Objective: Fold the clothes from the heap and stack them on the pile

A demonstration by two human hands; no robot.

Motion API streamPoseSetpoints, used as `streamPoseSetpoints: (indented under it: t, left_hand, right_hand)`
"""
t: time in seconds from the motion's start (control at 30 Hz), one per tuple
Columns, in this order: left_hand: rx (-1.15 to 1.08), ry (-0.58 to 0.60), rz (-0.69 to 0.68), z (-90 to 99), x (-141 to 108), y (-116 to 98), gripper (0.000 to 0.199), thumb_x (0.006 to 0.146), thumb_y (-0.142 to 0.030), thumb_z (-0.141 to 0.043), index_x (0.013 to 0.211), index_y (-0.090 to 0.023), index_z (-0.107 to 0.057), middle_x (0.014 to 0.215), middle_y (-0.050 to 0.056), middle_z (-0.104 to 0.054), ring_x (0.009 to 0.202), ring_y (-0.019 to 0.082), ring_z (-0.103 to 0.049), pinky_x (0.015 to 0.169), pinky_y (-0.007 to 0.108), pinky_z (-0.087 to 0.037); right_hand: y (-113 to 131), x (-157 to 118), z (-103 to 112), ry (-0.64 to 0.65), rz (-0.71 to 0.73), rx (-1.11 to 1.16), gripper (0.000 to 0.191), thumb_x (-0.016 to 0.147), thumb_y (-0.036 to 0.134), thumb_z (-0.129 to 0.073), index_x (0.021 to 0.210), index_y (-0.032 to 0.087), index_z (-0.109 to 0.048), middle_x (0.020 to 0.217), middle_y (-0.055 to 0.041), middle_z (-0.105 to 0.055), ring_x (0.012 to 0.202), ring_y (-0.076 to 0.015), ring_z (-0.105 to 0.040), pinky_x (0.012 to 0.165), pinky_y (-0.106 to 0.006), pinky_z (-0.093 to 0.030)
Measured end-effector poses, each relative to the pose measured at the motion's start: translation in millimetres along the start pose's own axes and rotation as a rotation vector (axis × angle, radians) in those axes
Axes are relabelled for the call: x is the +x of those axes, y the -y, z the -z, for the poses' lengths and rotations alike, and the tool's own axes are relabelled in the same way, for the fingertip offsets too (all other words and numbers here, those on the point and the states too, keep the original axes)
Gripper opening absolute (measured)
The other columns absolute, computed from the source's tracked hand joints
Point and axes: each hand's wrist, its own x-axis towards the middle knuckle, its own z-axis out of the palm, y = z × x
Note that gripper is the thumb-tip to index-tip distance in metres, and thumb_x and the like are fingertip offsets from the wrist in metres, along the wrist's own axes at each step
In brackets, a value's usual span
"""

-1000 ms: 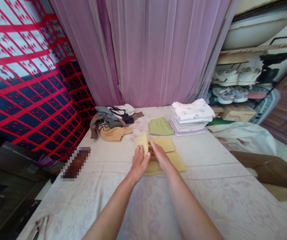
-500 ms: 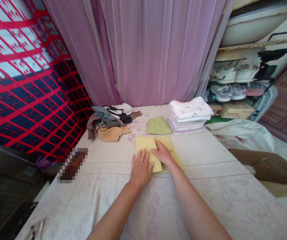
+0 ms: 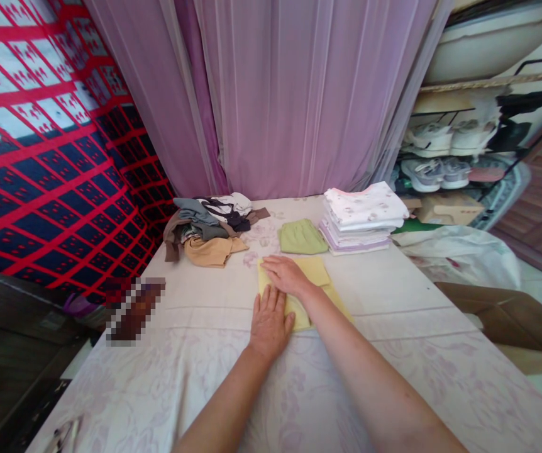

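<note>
Flat grips touch yellow cloth; shelves hold shoes.

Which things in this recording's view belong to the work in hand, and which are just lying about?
Work in hand:
yellow cloth, under the left hand and right hand
likely also: green folded garment, mostly white stack, heap of mixed clothes

Just lying about, seemingly:
grey shoes
white shoes
cardboard box

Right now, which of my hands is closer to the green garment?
Your right. The right hand lies on the yellow cloth, on the near side of the green garment; the left hand is farther from it, closer to you.
</note>
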Motion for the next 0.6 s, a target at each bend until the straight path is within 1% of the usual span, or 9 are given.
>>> streamPoseSetpoints:
  t: [0.03,0.1,0.17,0.23,0.37,0.47,0.53,0.6]
  left_hand:
    - [-0.004,0.001,0.004,0.6,0,0,0.058,0.093,-0.040,-0.035,0.145,-0.015,-0.031,0.153,0.009,-0.027,0.142,0.027,-0.018,0.114,0.049,-0.019]
    - [-0.014,-0.002,0.009,1.1,-1,0,0.058,0.093,-0.039,-0.035,0.145,-0.015,-0.030,0.154,0.008,-0.025,0.142,0.026,-0.017,0.114,0.049,-0.020]
    - [-0.025,-0.007,0.011,-0.2,-2,0,0.059,0.093,-0.040,-0.035,0.146,-0.015,-0.028,0.154,0.008,-0.025,0.142,0.026,-0.018,0.114,0.049,-0.020]
    - [-0.034,-0.009,0.015,-2.9,-4,0,0.059,0.093,-0.040,-0.034,0.146,-0.015,-0.028,0.153,0.008,-0.026,0.142,0.026,-0.019,0.114,0.049,-0.019]
    - [-0.085,0.019,0.024,-5.4,-6,-1,0.060,0.092,-0.040,-0.035,0.146,-0.014,-0.029,0.153,0.010,-0.025,0.142,0.029,-0.017,0.114,0.052,-0.017]
    - [-0.200,0.083,0.031,-0.4,-6,3,0.058,0.091,-0.038,-0.039,0.143,-0.013,-0.034,0.152,0.011,-0.026,0.142,0.030,-0.017,0.114,0.053,-0.015]
    - [-0.338,0.091,0.025,3.2,-6,11,0.055,0.090,-0.036,-0.040,0.140,-0.013,-0.040,0.151,0.011,-0.030,0.141,0.028,-0.020,0.115,0.050,-0.017]
    - [-0.511,0.009,0.054,4.4,-7,23,0.050,0.089,-0.034,-0.042,0.135,-0.013,-0.047,0.148,0.011,-0.036,0.139,0.025,-0.028,0.115,0.043,-0.022]
  right_hand:
    - [1,6,-3,0.072,0.026,-0.010,0.039,0.091,0.022,-0.039,0.124,0.023,-0.060,0.138,-0.0060,-0.050,0.131,-0.0201,-0.040,0.109,-0.041,-0.027]
    - [1,15,-10,0.194,0.020,-0.032,0.041,0.093,0.025,-0.037,0.129,0.025,-0.055,0.143,-0.0055,-0.045,0.134,-0.0223,-0.035,0.110,-0.048,-0.023]
    - [-3,21,-17,0.275,-0.005,-0.036,0.042,0.094,0.029,-0.035,0.132,0.028,-0.051,0.145,-0.0043,-0.042,0.136,-0.0223,-0.032,0.110,-0.050,-0.020]
    - [-9,25,-23,0.316,-0.021,-0.021,0.043,0.095,0.032,-0.032,0.134,0.029,-0.049,0.147,-0.0028,-0.040,0.137,-0.0215,-0.029,0.111,-0.050,-0.018]
    - [-21,30,-33,0.321,-0.025,0.007,0.044,0.097,0.035,-0.027,0.135,0.029,-0.048,0.148,-0.0009,-0.036,0.140,-0.0216,-0.024,0.112,-0.050,-0.015]
    - [-20,31,-35,0.277,-0.029,0.017,0.042,0.096,0.035,-0.030,0.131,0.029,-0.053,0.147,-0.0009,-0.039,0.138,-0.0219,-0.027,0.111,-0.050,-0.017]
    - [-17,32,-32,0.221,-0.057,0.045,0.039,0.094,0.034,-0.035,0.125,0.029,-0.058,0.142,0.0000,-0.045,0.135,-0.0198,-0.033,0.111,-0.044,-0.022]
    - [-16,30,-24,0.151,-0.107,0.070,0.038,0.094,0.033,-0.037,0.123,0.028,-0.060,0.138,0.0012,-0.051,0.130,-0.0153,-0.041,0.110,-0.033,-0.028]
